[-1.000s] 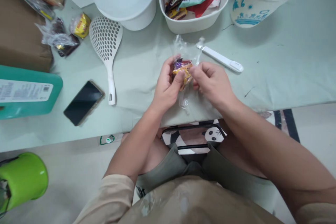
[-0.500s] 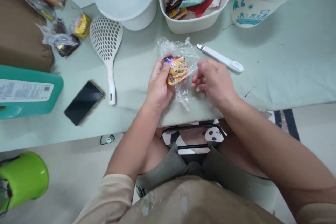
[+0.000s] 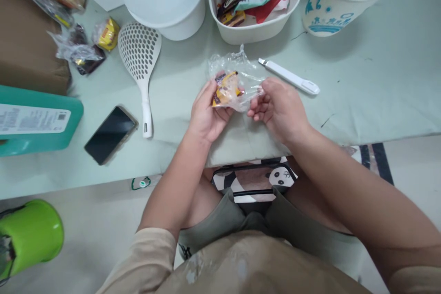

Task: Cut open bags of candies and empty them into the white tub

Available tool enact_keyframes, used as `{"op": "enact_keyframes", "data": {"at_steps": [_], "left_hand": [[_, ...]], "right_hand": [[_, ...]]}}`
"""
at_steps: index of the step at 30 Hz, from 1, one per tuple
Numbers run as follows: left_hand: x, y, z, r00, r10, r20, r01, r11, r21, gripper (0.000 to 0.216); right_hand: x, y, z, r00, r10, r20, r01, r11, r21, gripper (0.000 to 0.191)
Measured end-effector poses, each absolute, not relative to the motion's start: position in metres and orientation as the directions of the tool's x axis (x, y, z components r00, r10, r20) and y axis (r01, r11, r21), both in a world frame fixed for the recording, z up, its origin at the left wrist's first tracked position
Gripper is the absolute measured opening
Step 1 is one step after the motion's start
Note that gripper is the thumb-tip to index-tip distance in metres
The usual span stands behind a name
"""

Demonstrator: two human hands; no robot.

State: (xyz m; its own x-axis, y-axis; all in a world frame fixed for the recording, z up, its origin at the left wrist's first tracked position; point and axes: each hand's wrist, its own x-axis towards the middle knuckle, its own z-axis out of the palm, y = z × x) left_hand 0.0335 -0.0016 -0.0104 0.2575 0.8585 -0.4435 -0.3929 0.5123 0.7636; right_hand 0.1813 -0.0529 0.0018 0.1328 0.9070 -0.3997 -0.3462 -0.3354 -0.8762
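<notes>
My left hand (image 3: 209,115) is closed round a yellow snack packet (image 3: 225,89) with dark print, its thumb on the near side. Loose clear plastic wrap (image 3: 246,73) surrounds the packet and spreads to the right and away from me. A piece of that wrap is pinched between the thumb and fingers of my right hand (image 3: 278,105). Just beyond the right hand lies a white utility knife (image 3: 289,76). Farther back stands a white square tub (image 3: 255,34) with several wrapped snacks in it.
A slotted skimmer (image 3: 140,62) and a phone (image 3: 110,134) lie to the left. Along the back are a lidded white tub (image 3: 179,27) and a large paper bucket (image 3: 327,14). Wrapped snacks (image 3: 86,53) and a teal container (image 3: 69,119) sit far left; a green bin (image 3: 41,229) stands below.
The packet has turned and shifted slightly left in my left hand. Its wrap now stretches toward my right hand, and the strip that hung below the packet no longer shows.
</notes>
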Motion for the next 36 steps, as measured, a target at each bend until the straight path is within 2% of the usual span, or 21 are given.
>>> {"op": "enact_keyframes", "data": {"at_steps": [2, 4, 7, 9, 12, 16, 19, 22, 25, 27, 30, 32, 36], "left_hand": [[0.035, -0.002, -0.014, 0.262, 0.881, -0.395, -0.409, 0.471, 0.781, 0.036], [0.035, -0.005, -0.016, 0.283, 0.892, -0.353, -0.390, 0.444, 0.807, 0.048], [0.034, -0.009, -0.016, 0.358, 0.872, -0.333, -0.316, 0.449, 0.836, 0.065], [0.032, -0.011, -0.014, 0.397, 0.852, -0.342, -0.279, 0.467, 0.839, 0.070], [0.029, -0.012, -0.011, 0.396, 0.847, -0.354, -0.270, 0.476, 0.837, 0.074], [0.025, -0.006, -0.008, 0.299, 0.900, -0.316, -0.283, 0.401, 0.871, 0.085], [0.020, -0.001, -0.007, 0.278, 0.917, -0.288, -0.283, 0.364, 0.887, 0.088], [0.014, 0.002, -0.007, 0.300, 0.905, -0.301, -0.267, 0.383, 0.885, 0.083], [0.012, 0.002, -0.006, 0.335, 0.882, -0.331, -0.261, 0.424, 0.867, 0.072], [0.013, 0.002, -0.005, 0.340, 0.879, -0.334, -0.280, 0.434, 0.856, 0.069], [0.015, 0.001, -0.003, 0.303, 0.896, -0.325, -0.310, 0.415, 0.856, 0.075], [0.016, 0.001, -0.003, 0.299, 0.893, -0.335, -0.310, 0.423, 0.851, 0.075], [0.014, 0.003, -0.006, 0.345, 0.857, -0.382, -0.292, 0.485, 0.824, 0.058]], "right_hand": [[0.180, -0.054, -0.001, 0.078, 0.920, -0.383, -0.274, -0.350, -0.896, 0.037], [0.179, -0.056, -0.001, 0.058, 0.952, -0.301, -0.141, -0.291, -0.946, 0.031], [0.179, -0.061, 0.003, 0.113, 0.984, -0.140, 0.070, -0.148, -0.986, 0.021], [0.179, -0.064, 0.007, 0.156, 0.986, -0.067, 0.139, -0.089, -0.986, 0.015], [0.181, -0.066, 0.011, 0.197, 0.979, -0.045, 0.134, -0.072, -0.988, 0.008], [0.187, -0.062, 0.008, 0.270, 0.961, -0.064, 0.137, -0.104, -0.985, 0.003], [0.192, -0.058, 0.003, 0.283, 0.955, -0.088, 0.069, -0.112, -0.991, 0.003], [0.193, -0.054, 0.001, 0.235, 0.955, -0.183, -0.083, -0.168, -0.982, 0.007], [0.193, -0.051, 0.001, 0.130, 0.927, -0.351, -0.300, -0.301, -0.905, 0.009], [0.192, -0.050, 0.002, 0.121, 0.895, -0.430, -0.360, -0.364, -0.859, 0.008], [0.190, -0.051, 0.004, 0.177, 0.893, -0.414, -0.250, -0.366, -0.896, 0.017], [0.189, -0.052, 0.005, 0.143, 0.919, -0.367, -0.142, -0.348, -0.927, 0.023], [0.187, -0.053, 0.006, 0.079, 0.953, -0.294, -0.031, -0.292, -0.956, 0.016]]}}
